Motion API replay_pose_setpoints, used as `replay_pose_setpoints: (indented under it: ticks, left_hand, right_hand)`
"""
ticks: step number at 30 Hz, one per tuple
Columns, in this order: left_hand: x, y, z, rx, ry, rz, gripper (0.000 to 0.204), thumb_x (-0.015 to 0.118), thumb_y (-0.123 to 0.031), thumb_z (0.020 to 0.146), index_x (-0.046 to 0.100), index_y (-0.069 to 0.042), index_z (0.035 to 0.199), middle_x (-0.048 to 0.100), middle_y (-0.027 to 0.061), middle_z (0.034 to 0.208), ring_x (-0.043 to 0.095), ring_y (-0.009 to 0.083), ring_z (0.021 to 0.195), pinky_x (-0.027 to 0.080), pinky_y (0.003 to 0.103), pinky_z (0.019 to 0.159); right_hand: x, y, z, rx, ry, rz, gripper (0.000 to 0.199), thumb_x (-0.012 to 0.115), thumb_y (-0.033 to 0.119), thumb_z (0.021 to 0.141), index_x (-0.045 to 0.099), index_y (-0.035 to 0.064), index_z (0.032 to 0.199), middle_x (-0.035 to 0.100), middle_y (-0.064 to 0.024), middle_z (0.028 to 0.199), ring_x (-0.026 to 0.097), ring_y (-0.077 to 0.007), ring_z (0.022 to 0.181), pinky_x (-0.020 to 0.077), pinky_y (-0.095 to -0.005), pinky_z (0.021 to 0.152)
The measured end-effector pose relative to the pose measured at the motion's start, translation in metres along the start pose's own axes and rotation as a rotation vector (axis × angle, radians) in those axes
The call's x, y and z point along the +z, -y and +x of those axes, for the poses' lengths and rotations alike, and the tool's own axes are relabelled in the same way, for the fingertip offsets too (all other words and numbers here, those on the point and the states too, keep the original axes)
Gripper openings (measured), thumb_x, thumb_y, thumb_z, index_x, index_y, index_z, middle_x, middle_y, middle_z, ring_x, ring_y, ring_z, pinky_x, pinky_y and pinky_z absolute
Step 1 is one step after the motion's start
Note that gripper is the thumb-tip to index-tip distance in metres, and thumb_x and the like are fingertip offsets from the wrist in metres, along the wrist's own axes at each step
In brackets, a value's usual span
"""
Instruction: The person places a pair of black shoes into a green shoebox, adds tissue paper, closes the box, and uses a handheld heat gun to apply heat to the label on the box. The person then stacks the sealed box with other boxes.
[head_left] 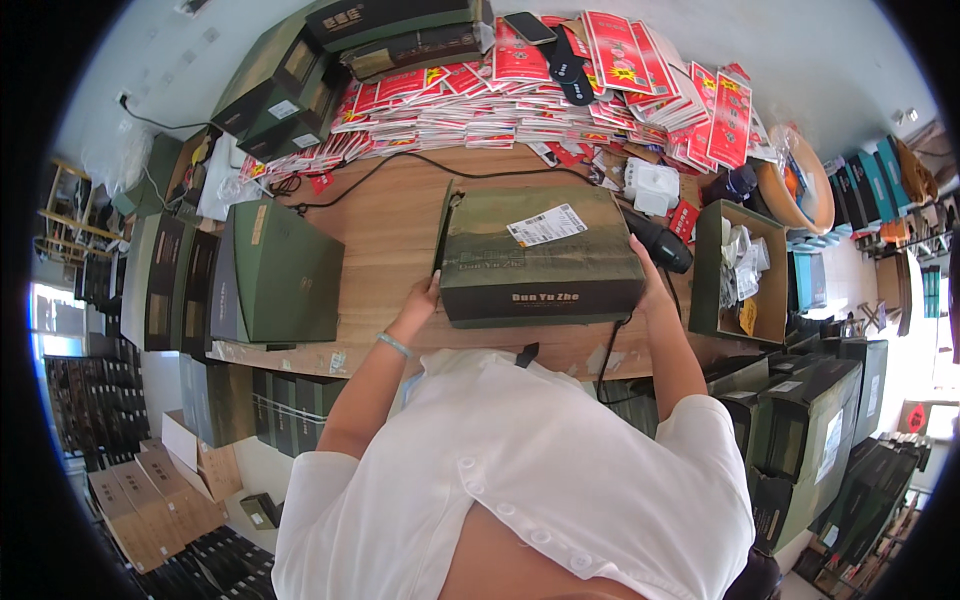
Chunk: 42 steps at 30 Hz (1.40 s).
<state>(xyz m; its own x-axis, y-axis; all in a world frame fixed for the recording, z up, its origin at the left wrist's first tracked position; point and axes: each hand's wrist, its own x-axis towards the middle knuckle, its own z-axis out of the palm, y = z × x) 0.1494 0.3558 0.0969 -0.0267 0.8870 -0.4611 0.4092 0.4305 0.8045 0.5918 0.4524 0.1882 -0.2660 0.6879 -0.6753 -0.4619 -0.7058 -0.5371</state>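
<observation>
A closed dark green shoebox [480,225] with a brown front side lies on the wooden table [390,210] in front of me. On its lid is a white shipping label [546,226]. My left hand [424,295] grips the box's left side near the front corner, fingers partly hidden behind it. My right hand [652,283] holds the right side, its fingers along the edge. Behind the box's right side lies a black hair dryer [660,243], close to my right fingers.
Piled red-and-white printed cards [430,125] line the table's back, with a phone [530,28] on top. Green boxes [285,275] stand at the left. An open box [740,270] of plastic packets sits at the right. A black cable [450,165] crosses the table.
</observation>
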Motion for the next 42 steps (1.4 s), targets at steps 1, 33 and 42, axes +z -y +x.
replay_pose_setpoints:
  ticks: [1, 33, 42]
  left_hand:
    - [0.0, -0.008, -0.005, -0.125, 0.014, -0.069, 0.059, 0.045, -0.049, 0.103, 0.054, 0.001, 0.133, 0.062, 0.0135, 0.124, 0.056, 0.0177, 0.106, 0.043, 0.03, 0.09]
    - [-0.013, 0.019, -0.01, -0.097, 0.032, -0.663, 0.057, 0.05, -0.055, 0.099, 0.063, -0.006, 0.122, 0.066, 0.0056, 0.112, 0.062, 0.0168, 0.094, 0.049, 0.031, 0.084]
    - [-0.032, -0.054, -0.061, -0.177, 0.012, -0.73, 0.071, 0.049, -0.057, 0.098, 0.039, -0.007, 0.147, 0.057, 0.0076, 0.129, 0.055, 0.0192, 0.115, 0.044, 0.034, 0.097]
  right_hand:
    - [-0.01, -0.002, 0.008, 0.001, 0.027, 0.035, 0.067, 0.063, 0.058, 0.087, 0.056, 0.0114, 0.135, 0.06, -0.0119, 0.132, 0.057, -0.0284, 0.116, 0.0463, -0.0422, 0.099]
    - [-0.021, -0.032, 0.013, -0.047, 0.046, -0.17, 0.061, 0.065, 0.049, 0.088, 0.057, 0.009, 0.133, 0.061, -0.0111, 0.13, 0.059, -0.0274, 0.116, 0.0452, -0.0403, 0.1]
    - [0.009, -0.055, -0.032, -0.017, 0.045, -0.231, 0.065, 0.062, 0.045, 0.094, 0.045, 0.0058, 0.143, 0.052, -0.0107, 0.141, 0.05, -0.0243, 0.128, 0.0378, -0.0377, 0.107]
